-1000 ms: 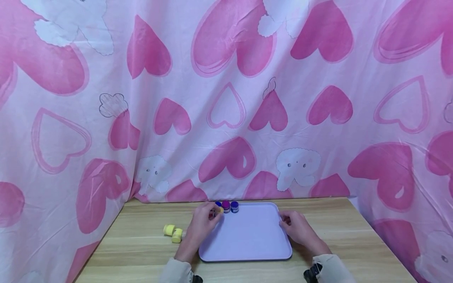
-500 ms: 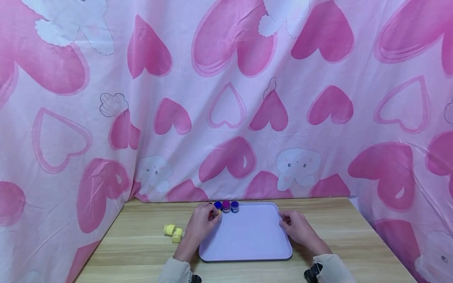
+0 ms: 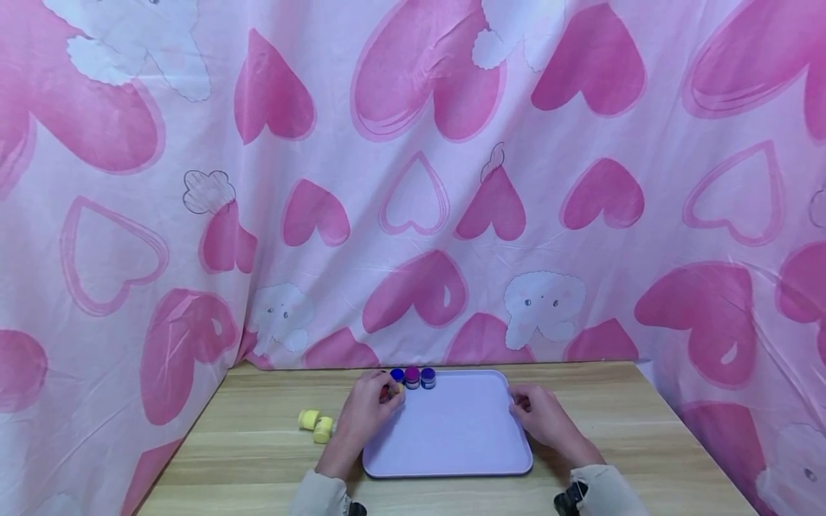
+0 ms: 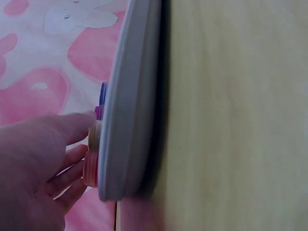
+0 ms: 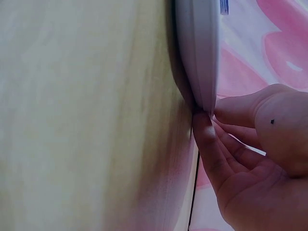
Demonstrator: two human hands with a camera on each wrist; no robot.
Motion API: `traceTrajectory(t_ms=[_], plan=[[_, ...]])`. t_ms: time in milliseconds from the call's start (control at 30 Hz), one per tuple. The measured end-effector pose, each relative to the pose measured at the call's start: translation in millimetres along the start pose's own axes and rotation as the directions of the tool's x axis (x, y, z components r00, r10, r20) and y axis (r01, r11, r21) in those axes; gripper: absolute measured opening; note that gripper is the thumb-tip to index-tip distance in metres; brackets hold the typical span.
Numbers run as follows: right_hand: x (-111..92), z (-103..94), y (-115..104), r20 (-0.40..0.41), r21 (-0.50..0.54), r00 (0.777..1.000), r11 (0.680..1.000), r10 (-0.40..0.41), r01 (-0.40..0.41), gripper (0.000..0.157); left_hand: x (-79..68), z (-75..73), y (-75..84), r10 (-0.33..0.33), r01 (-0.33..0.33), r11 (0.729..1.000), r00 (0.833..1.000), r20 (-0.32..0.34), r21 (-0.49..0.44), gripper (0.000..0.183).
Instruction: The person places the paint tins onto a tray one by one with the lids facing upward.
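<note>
Our two hands are well apart, at opposite sides of a pale lilac tray (image 3: pixel 452 437) that lies on the wooden worktop (image 3: pixel 645 444). Our left hand (image 3: pixel 368 401), at the tray's far left corner, pinches a small amber-coloured jar (image 4: pixel 94 138) between thumb and fingers. Our right hand (image 3: pixel 545 414) grips the tray's right edge, thumb on the rim and a finger low against its outer side.

Close by the left fingers is a red jar (image 4: pixel 91 169), partly covered by them in the head view. Just beyond the left fingertips, a blue jar (image 3: pixel 397 375), a magenta jar (image 3: pixel 412 377) and a purple jar (image 3: pixel 428 378) run towards the right hand along the tray's far edge. Outside the tray, to the left of our left wrist, two yellow pots (image 3: pixel 316 425) lie together. A curtain (image 3: pixel 413 287) printed with pink hearts hangs beyond both hands.

The rim hides the amber jar's base, so we cannot tell whether it rests on the tray. We judge that letting go while it was tilted or caught on the rim could topple it. The left fingers, so crowded, might knock the red or blue jar, and a tug from our right hand could shake the whole row.
</note>
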State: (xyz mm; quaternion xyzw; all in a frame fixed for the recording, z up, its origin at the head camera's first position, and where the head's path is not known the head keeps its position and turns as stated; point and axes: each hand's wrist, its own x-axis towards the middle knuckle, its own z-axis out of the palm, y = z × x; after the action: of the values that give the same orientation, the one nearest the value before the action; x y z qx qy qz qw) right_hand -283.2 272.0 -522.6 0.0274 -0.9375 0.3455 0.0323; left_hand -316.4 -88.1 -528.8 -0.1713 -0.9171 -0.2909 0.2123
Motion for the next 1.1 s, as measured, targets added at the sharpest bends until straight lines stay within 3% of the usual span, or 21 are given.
traceTrajectory(t_ms=[333,567,733,933,1100], plan=[[0,0.9,0,0.021,-0.005,1.000,1.000,0.020,-0.020,0.039,-7.3,-15.2,-7.5,-0.056,0.056,0.997,0.998,-0.011,-0.057,0.012],[-2,-1.3,-4,0.029,-0.004,0.999,1.000,0.015,-0.015,0.038,-13.8,-30.2,-16.4,-0.137,0.135,0.984,0.991,-0.008,-0.118,0.009],[-2,-1.4,-5,0.023,-0.016,1.000,1.000,-0.003,0.003,0.037,-17.4,-39.3,-25.7,-0.140,0.133,0.975,0.990,-0.028,-0.181,0.009],[-1,-0.1,-4,0.013,-0.026,1.000,1.000,-0.017,0.017,0.034,-22.6,-49.0,-35.6,-0.131,0.119,0.982,0.989,-0.070,-0.148,0.008],[0,0.3,-5,0.015,-0.038,1.000,0.999,-0.010,0.010,0.034,-25.6,-58.7,-42.2,-0.174,0.165,0.977,0.983,-0.058,-0.133,0.009]])
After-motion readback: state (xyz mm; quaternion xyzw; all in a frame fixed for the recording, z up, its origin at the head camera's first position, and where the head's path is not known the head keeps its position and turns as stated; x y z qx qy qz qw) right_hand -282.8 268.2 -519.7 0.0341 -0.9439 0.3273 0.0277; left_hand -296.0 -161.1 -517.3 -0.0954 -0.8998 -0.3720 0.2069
